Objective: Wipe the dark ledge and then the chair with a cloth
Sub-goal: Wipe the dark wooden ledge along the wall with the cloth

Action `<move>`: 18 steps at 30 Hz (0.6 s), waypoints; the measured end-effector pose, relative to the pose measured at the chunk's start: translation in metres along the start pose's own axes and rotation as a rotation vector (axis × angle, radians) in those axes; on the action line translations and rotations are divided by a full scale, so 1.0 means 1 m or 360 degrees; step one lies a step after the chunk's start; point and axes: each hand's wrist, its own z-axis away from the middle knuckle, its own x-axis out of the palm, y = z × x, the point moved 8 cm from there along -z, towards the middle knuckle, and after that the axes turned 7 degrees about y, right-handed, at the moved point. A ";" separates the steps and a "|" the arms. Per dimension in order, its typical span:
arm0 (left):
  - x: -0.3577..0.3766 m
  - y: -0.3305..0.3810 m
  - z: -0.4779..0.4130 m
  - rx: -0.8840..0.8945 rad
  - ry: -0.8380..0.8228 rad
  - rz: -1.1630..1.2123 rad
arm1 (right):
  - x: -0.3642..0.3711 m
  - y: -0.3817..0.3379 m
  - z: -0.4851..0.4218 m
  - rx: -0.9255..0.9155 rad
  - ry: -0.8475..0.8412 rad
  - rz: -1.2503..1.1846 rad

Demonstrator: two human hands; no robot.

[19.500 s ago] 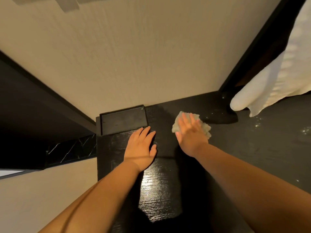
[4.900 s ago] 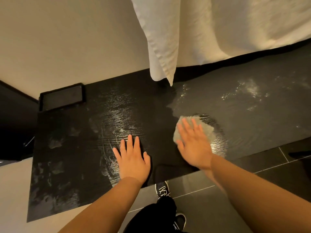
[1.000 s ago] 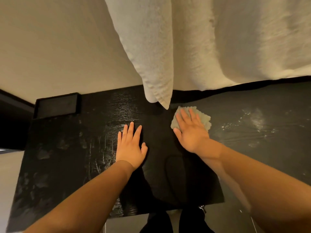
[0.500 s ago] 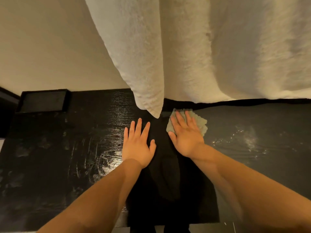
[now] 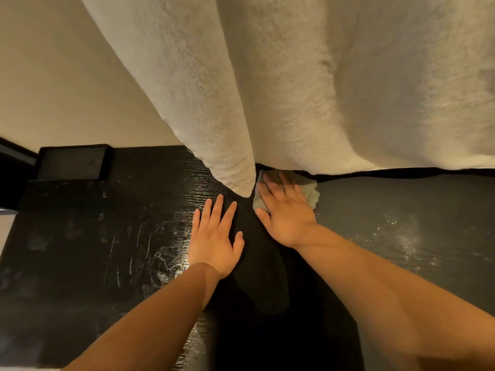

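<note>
A: Hands?
B: Left hand (image 5: 214,236) flat on the dark ledge (image 5: 93,236), fingers straight, gripping nothing. Right hand (image 5: 286,215) flat too, straight fingers pressing on the cloth (image 5: 310,192), not curled round it; fingertips blurred.
A: Cloth position?
B: On the ledge, 1 o'clock from the left hand, just beside the hanging white towel's (image 5: 294,89) tip.
A: Anything else?
B: Shallow dark tray (image 5: 71,163) at 10 o'clock, against the pale wall (image 5: 67,89). Shiny streaks at 3 o'clock.
</note>
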 end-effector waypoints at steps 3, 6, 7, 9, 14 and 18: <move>0.001 0.000 0.001 0.0000 0.0002 0.0015 | 0.012 -0.029 0.043 -0.0434 -0.0150 -0.0041; -0.001 0.001 0.000 0.0000 0.0012 0.0035 | 0.014 -0.015 0.048 -0.0659 -0.0230 -0.0052; -0.002 0.001 0.000 -0.0005 0.0014 0.0034 | 0.011 -0.004 0.038 -0.0619 -0.0204 -0.0043; -0.003 0.002 -0.001 -0.0013 -0.0003 0.0020 | -0.002 0.027 0.009 -0.0353 -0.0092 -0.0040; -0.003 0.001 0.000 -0.0011 -0.0013 0.0005 | -0.008 0.045 -0.012 0.0073 -0.0001 -0.0040; -0.005 0.002 0.001 -0.0005 -0.0021 -0.0005 | 0.002 0.008 0.043 -0.0267 -0.0079 -0.0076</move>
